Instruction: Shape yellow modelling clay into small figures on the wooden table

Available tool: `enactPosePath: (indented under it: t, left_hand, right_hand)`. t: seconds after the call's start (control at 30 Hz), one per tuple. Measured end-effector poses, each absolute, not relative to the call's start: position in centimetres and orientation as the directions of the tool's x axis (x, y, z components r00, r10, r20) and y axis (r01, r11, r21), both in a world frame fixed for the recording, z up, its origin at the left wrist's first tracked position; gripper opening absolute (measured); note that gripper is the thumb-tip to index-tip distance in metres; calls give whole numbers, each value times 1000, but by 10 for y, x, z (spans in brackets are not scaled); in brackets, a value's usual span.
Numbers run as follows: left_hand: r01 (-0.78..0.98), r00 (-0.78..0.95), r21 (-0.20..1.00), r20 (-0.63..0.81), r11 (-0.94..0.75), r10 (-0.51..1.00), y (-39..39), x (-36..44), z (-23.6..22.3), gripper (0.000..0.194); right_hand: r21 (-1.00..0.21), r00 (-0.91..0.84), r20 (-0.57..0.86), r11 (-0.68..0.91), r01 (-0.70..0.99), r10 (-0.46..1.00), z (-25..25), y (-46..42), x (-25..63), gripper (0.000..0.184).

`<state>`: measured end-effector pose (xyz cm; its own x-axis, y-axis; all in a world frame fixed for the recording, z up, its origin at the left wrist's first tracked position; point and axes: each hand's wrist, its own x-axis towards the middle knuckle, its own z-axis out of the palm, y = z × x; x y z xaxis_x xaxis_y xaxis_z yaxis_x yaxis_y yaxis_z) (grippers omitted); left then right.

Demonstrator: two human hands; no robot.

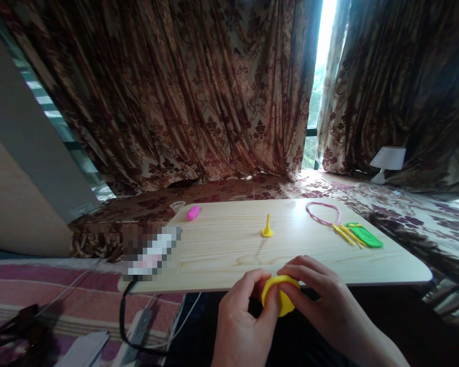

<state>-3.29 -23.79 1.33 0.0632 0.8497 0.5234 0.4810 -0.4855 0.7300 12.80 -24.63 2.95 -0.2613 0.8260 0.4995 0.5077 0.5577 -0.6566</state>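
Note:
Both hands hold a round, dish-shaped piece of yellow modelling clay (286, 302) just off the table's near edge. The thumb of my left hand (241, 311) presses into its middle, with the fingers behind the left rim. Fingers and thumb of my right hand (321, 293) pinch its right rim. Beyond the hands, a yellow clay stand (267, 229) with a thin upright stem on a flat round base is on the table. To the right lie a green clay slab (365, 236), thin yellow clay strips (343, 235) and a twisted pink loop (324, 213).
A pink clay lump (193, 213) lies at the back left of the wooden table (218, 250). A blurred-out item with a black strap (153, 255) is at the left edge. A power strip (139, 326) sits below left; a white lamp (388, 159) stands at the far right.

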Motion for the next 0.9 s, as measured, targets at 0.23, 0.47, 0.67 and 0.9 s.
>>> enactPosePath:
  t: [0.23, 0.47, 0.67, 0.9]
  left_hand:
    - [459, 193, 664, 574, -590, 796, -237, -33, 16, 12]
    - [476, 131, 683, 567, -554, 813, -236, -36, 12, 14]
    - [482, 208, 677, 529, -557, 823, -236, -35, 12, 16]
    - [488, 213, 705, 475, -514, 854, -237, -35, 16, 10]
  right_hand:
    - [-635, -263, 507, 562, 530, 821, 28, -245, 128, 19]
    - [-643, -257, 506, 559, 524, 823, 30, -246, 129, 23]
    - [-657, -272, 498, 563, 501, 824, 30, -246, 128, 23]
    - [-626, -316, 507, 594, 505, 802, 30, -247, 128, 22]
